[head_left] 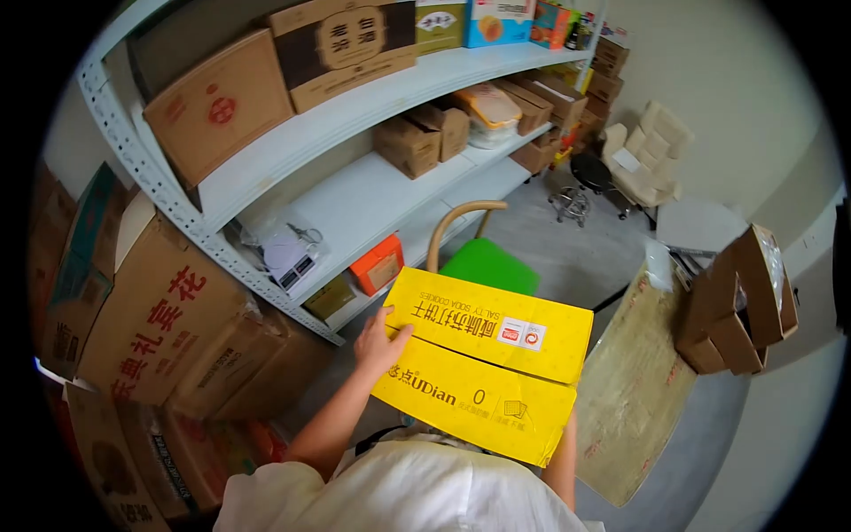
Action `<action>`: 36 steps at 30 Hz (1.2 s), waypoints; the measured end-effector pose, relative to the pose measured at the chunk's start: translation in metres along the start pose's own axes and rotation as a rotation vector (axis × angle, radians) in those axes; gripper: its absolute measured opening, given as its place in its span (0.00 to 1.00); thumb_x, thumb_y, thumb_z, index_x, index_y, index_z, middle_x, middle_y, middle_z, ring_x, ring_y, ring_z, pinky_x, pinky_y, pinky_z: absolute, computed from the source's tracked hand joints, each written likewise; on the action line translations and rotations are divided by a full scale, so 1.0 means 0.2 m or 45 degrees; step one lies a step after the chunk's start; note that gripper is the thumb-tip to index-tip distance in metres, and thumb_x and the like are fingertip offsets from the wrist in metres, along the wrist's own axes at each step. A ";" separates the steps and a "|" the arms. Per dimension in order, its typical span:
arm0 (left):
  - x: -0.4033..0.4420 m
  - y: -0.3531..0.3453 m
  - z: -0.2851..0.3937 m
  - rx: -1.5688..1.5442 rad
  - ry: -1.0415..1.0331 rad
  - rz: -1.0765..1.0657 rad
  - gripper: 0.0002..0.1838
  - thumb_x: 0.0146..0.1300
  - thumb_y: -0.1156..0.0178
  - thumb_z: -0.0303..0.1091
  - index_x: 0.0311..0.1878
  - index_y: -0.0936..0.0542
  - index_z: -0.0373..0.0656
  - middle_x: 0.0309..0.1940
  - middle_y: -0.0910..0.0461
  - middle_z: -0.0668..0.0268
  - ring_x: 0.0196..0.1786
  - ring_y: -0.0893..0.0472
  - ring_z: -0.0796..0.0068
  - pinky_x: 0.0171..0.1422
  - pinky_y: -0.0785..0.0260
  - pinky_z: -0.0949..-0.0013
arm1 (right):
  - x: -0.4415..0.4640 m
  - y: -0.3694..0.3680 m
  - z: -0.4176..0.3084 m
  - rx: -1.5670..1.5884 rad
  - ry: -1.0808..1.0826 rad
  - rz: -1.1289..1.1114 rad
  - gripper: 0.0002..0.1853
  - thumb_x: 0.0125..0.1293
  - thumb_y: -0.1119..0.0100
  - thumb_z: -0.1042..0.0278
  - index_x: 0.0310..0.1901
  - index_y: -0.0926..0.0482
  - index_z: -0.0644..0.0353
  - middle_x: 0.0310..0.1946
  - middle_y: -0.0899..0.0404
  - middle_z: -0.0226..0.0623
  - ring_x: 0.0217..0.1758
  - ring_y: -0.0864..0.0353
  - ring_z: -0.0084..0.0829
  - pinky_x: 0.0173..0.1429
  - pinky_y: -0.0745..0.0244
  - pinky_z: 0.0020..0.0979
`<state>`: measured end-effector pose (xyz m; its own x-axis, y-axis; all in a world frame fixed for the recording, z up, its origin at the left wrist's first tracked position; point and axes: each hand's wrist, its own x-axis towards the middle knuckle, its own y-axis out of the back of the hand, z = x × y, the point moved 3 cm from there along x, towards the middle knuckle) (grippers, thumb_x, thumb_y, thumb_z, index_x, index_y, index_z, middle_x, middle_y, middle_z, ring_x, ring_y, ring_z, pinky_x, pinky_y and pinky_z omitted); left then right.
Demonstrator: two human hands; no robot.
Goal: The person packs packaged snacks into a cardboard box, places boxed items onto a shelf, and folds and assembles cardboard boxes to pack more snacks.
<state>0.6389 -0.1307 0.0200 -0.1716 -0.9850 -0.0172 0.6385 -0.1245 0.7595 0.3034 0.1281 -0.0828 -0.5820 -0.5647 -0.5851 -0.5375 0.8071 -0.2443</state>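
Observation:
In front of my body is a yellow cardboard box (483, 363) of salty soda cookies, its printing partly upside down to me. A seam runs across its top, and the near right corner looks creased. My left hand (381, 344) grips the box's left end, thumb on top and fingers over the edge. My right forearm (560, 461) reaches up to the box's right end. The right hand itself is hidden behind the cardboard, so its fingers do not show.
Ahead is a white metal shelf (372, 199) with several boxes. A chair with a green seat (492, 266) stands just beyond the box. Large cartons (146, 328) are stacked left. An open brown carton (731, 301) and a flattened sheet (634, 390) lie right; a beige armchair (647, 155) is farther back.

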 end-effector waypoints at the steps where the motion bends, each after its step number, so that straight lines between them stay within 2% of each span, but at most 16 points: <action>1: 0.03 0.05 -0.07 0.010 0.045 0.005 0.31 0.57 0.40 0.55 0.60 0.32 0.52 0.52 0.25 0.53 0.52 0.23 0.51 0.55 0.31 0.54 | 0.02 -0.10 0.03 -0.017 -0.017 -0.028 0.32 0.72 0.60 0.41 0.57 0.28 0.66 0.46 0.20 0.40 0.47 0.20 0.33 0.51 0.26 0.31; 5: 0.13 0.24 -0.28 0.066 0.136 0.063 0.30 0.58 0.41 0.55 0.60 0.32 0.53 0.52 0.25 0.54 0.53 0.23 0.51 0.55 0.31 0.54 | 0.06 -0.42 0.15 -0.078 -0.080 -0.113 0.32 0.72 0.60 0.41 0.57 0.27 0.66 0.46 0.20 0.40 0.47 0.20 0.32 0.50 0.26 0.31; 9: 0.18 0.33 -0.39 0.061 0.199 0.049 0.30 0.58 0.41 0.55 0.60 0.32 0.52 0.53 0.25 0.54 0.54 0.23 0.53 0.55 0.32 0.56 | 0.10 -0.59 0.22 -0.123 -0.102 -0.159 0.32 0.72 0.60 0.41 0.56 0.27 0.66 0.45 0.19 0.40 0.46 0.20 0.32 0.50 0.25 0.31; 11: 0.21 0.33 -0.44 0.045 0.271 0.037 0.30 0.58 0.40 0.54 0.60 0.32 0.50 0.54 0.25 0.55 0.55 0.24 0.53 0.56 0.32 0.56 | 0.14 -0.63 0.23 -0.132 -0.101 -0.154 0.32 0.72 0.60 0.41 0.56 0.26 0.66 0.45 0.19 0.40 0.46 0.19 0.32 0.50 0.25 0.30; 15: 0.24 0.24 -0.57 -0.034 0.209 0.058 0.30 0.58 0.40 0.52 0.59 0.32 0.48 0.54 0.25 0.55 0.56 0.25 0.52 0.57 0.33 0.56 | 0.24 -0.69 0.18 -0.146 -0.113 -0.129 0.30 0.71 0.57 0.44 0.55 0.25 0.66 0.46 0.20 0.42 0.46 0.19 0.31 0.47 0.25 0.30; 17: 0.25 0.21 -0.58 -0.070 0.210 0.057 0.29 0.58 0.39 0.51 0.59 0.31 0.47 0.55 0.26 0.54 0.57 0.26 0.52 0.58 0.33 0.56 | 0.22 -0.75 0.07 -0.432 -0.022 -0.093 0.30 0.71 0.55 0.44 0.55 0.26 0.67 0.47 0.20 0.41 0.45 0.19 0.31 0.47 0.25 0.30; 21: 0.35 0.16 -0.59 -0.081 0.242 0.019 0.28 0.60 0.41 0.52 0.59 0.31 0.48 0.56 0.26 0.54 0.57 0.26 0.51 0.58 0.33 0.57 | 0.36 -0.80 0.05 -0.210 -0.133 -0.073 0.29 0.71 0.55 0.45 0.55 0.26 0.68 0.47 0.20 0.41 0.44 0.19 0.31 0.47 0.25 0.29; 23: 0.42 0.14 -0.52 -0.071 0.354 -0.003 0.26 0.62 0.43 0.52 0.58 0.31 0.48 0.56 0.26 0.53 0.57 0.26 0.51 0.58 0.34 0.57 | 0.37 -0.86 -0.07 -0.294 -0.009 -0.103 0.29 0.71 0.55 0.45 0.55 0.27 0.69 0.46 0.20 0.40 0.44 0.19 0.31 0.46 0.25 0.29; 27: 0.61 0.09 -0.35 -0.070 0.277 -0.001 0.24 0.64 0.45 0.51 0.58 0.31 0.48 0.55 0.26 0.53 0.57 0.26 0.51 0.58 0.34 0.56 | 0.48 -0.87 -0.19 -0.101 -0.155 -0.039 0.29 0.71 0.53 0.47 0.55 0.27 0.69 0.44 0.20 0.39 0.42 0.20 0.30 0.46 0.25 0.30; 31: 0.81 0.04 -0.20 -0.048 0.190 -0.025 0.24 0.64 0.44 0.50 0.58 0.31 0.48 0.54 0.26 0.52 0.56 0.26 0.51 0.58 0.34 0.56 | 0.60 -0.86 -0.29 -0.149 -0.085 0.039 0.29 0.71 0.54 0.46 0.54 0.27 0.69 0.44 0.20 0.39 0.42 0.20 0.30 0.46 0.25 0.30; 33: 0.87 -0.02 -0.12 -0.115 0.083 -0.030 0.25 0.64 0.44 0.49 0.59 0.32 0.47 0.53 0.26 0.51 0.56 0.26 0.51 0.58 0.34 0.56 | 0.68 -0.82 -0.36 -0.314 0.119 -0.073 0.29 0.71 0.55 0.46 0.53 0.26 0.69 0.45 0.20 0.40 0.42 0.20 0.30 0.46 0.25 0.30; 36: 0.98 -0.04 -0.09 -0.130 0.068 -0.057 0.25 0.63 0.43 0.48 0.59 0.32 0.46 0.53 0.26 0.50 0.56 0.26 0.50 0.58 0.34 0.56 | 0.73 -0.88 -0.43 -0.316 0.102 -0.056 0.29 0.72 0.56 0.46 0.53 0.26 0.69 0.45 0.20 0.40 0.42 0.20 0.30 0.45 0.25 0.29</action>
<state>0.6140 -0.3242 -0.0005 -0.1633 -0.9828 -0.0863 0.7044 -0.1774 0.6873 0.2603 -0.1106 -0.0580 -0.5959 -0.6184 -0.5123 -0.6910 0.7199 -0.0652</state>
